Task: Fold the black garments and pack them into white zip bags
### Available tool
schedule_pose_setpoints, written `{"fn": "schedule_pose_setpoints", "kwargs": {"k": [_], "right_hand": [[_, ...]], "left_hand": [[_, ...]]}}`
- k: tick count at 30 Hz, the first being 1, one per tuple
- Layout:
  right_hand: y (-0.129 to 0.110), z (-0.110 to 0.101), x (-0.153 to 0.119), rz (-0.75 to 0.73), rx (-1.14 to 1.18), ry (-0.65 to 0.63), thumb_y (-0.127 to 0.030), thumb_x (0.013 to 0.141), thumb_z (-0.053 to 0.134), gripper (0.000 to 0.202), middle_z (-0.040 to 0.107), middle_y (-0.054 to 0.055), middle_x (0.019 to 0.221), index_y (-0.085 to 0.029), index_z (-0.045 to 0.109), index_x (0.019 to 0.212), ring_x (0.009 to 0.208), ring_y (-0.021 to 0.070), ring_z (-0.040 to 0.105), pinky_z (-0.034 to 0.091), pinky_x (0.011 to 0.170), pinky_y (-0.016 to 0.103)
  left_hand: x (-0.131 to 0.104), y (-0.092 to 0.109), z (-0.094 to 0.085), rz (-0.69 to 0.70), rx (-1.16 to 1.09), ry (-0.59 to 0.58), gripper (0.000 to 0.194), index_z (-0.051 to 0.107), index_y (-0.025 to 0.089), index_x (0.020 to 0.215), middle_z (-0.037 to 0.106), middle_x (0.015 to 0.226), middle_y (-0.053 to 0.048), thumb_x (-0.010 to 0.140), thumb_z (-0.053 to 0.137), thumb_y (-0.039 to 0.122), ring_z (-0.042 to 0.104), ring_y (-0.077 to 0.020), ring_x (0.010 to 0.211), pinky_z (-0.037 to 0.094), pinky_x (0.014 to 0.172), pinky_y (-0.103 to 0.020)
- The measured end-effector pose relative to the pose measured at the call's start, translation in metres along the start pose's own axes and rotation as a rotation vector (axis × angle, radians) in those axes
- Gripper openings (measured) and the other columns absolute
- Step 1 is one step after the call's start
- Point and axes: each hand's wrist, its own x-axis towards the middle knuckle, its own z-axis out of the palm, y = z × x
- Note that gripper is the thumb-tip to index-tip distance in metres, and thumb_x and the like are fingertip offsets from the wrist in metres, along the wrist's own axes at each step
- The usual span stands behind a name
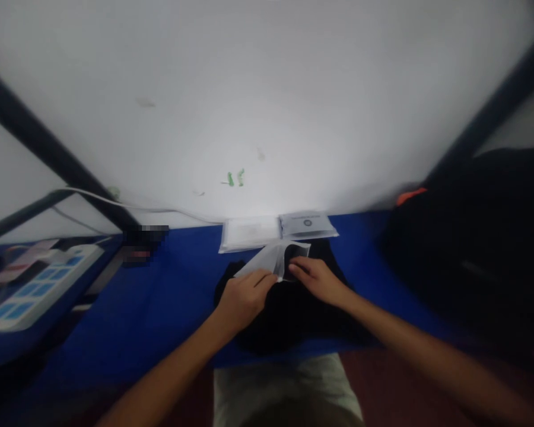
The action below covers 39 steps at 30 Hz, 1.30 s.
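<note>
My left hand is closed on the near edge of a frosted plastic bag, its fingers curled over the rim. Something dark shows at the bag's right end, and my right hand has its fingers bent against that dark part; what they pinch is too blurred to name. Beneath both hands a heap of black cloth lies on the blue table. Just beyond the bag lie two flat packets: a white one and a greyish one with a round dark mark.
On the left rests a white power strip with blue sockets. A white cable runs along the wall. A large black mass fills the right side, with an orange piece at its edge. Dark frame bars slant at both sides.
</note>
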Motion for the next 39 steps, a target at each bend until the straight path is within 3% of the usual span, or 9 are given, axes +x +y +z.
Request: {"fn": "schedule_pose_setpoints", "kwargs": {"k": [4,7,10,16,25,29,34,36,39], "right_hand": [[-0.017,-0.008,-0.012,-0.423,-0.581,0.023,-0.030,0.096,0.046,0.028,0.064,0.012,0.109,-0.019,0.059,0.119,0.096,0.0231,0.061,0.052,0.080,0.037],[-0.021,-0.003,-0.011,-0.586,-0.876,0.022,-0.027,0.099,0.040,0.028,0.065,0.013,0.097,-0.016,0.061,0.115,0.084,0.0214,0.060,0.050,0.063,0.031],[-0.020,0.000,-0.005,-0.688,-0.996,0.013,-0.021,0.099,0.036,0.028,0.063,0.010,0.084,-0.016,0.063,0.106,0.074,0.0191,0.056,0.043,0.055,0.028],[-0.014,-0.015,0.007,-0.733,-0.984,-0.037,-0.022,0.098,0.037,0.027,0.057,0.006,0.077,-0.018,0.063,0.089,0.071,0.0175,0.050,0.037,0.056,0.027],[0.051,-0.067,0.023,-0.475,-1.159,0.022,-0.020,0.096,0.040,0.025,0.059,0.008,0.080,-0.017,0.062,0.084,0.074,0.0199,0.052,0.042,0.069,0.031],[0.050,-0.056,0.022,-0.398,-1.136,0.094,-0.017,0.088,0.051,0.015,0.064,0.016,0.095,-0.013,0.064,0.093,0.091,0.0275,0.057,0.047,0.081,0.042],[0.035,-0.025,0.019,-0.575,-0.741,0.032,-0.023,0.080,0.063,0.049,0.056,0.022,0.131,-0.013,0.055,0.127,0.122,0.0330,0.052,0.045,0.099,0.051],[0.031,-0.017,0.019,-0.623,-0.587,0.048,-0.019,0.080,0.062,0.045,0.059,0.020,0.130,-0.015,0.058,0.125,0.127,0.0323,0.051,0.042,0.103,0.052],[0.026,-0.017,0.028,-0.627,-0.500,0.179,-0.017,0.088,0.054,0.031,0.060,0.015,0.132,-0.020,0.063,0.117,0.131,0.0274,0.049,0.040,0.109,0.049]], "left_hand": [[0.006,0.000,-0.004,0.029,0.010,0.118,0.024,0.065,0.016,0.104,0.073,0.094,-0.005,0.090,0.049,0.007,0.069,-0.0139,0.083,0.055,0.073,-0.023],[0.012,0.002,-0.006,0.048,0.016,0.169,0.024,0.065,0.016,0.105,0.074,0.092,-0.005,0.089,0.050,0.007,0.070,-0.0144,0.081,0.056,0.075,-0.024],[0.016,0.005,-0.007,0.044,0.022,0.168,0.024,0.066,0.016,0.103,0.073,0.091,-0.006,0.088,0.049,0.007,0.070,-0.0150,0.082,0.056,0.075,-0.024],[0.015,0.003,-0.009,0.051,-0.019,0.185,0.021,0.065,0.015,0.099,0.073,0.088,-0.005,0.088,0.050,0.007,0.070,-0.0137,0.079,0.057,0.074,-0.022],[0.017,-0.002,-0.010,0.075,-0.064,0.300,0.020,0.063,0.015,0.103,0.073,0.091,-0.006,0.086,0.057,0.005,0.071,-0.0142,0.084,0.057,0.078,-0.022],[0.018,0.005,-0.001,0.105,-0.090,0.265,0.020,0.063,0.014,0.101,0.073,0.089,-0.007,0.086,0.056,0.005,0.071,-0.0152,0.083,0.058,0.076,-0.023],[0.017,0.016,0.007,0.159,-0.137,0.247,0.025,0.063,0.012,0.104,0.072,0.092,-0.009,0.084,0.053,0.002,0.070,-0.0165,0.086,0.058,0.078,-0.025],[0.017,0.018,0.006,0.163,-0.172,0.246,0.026,0.063,0.012,0.105,0.072,0.093,-0.010,0.084,0.053,0.000,0.070,-0.0164,0.088,0.058,0.080,-0.025],[0.014,0.016,0.002,0.125,-0.230,0.248,0.030,0.060,0.013,0.111,0.070,0.105,-0.012,0.084,0.054,0.001,0.067,-0.0185,0.101,0.057,0.088,-0.028]]}}
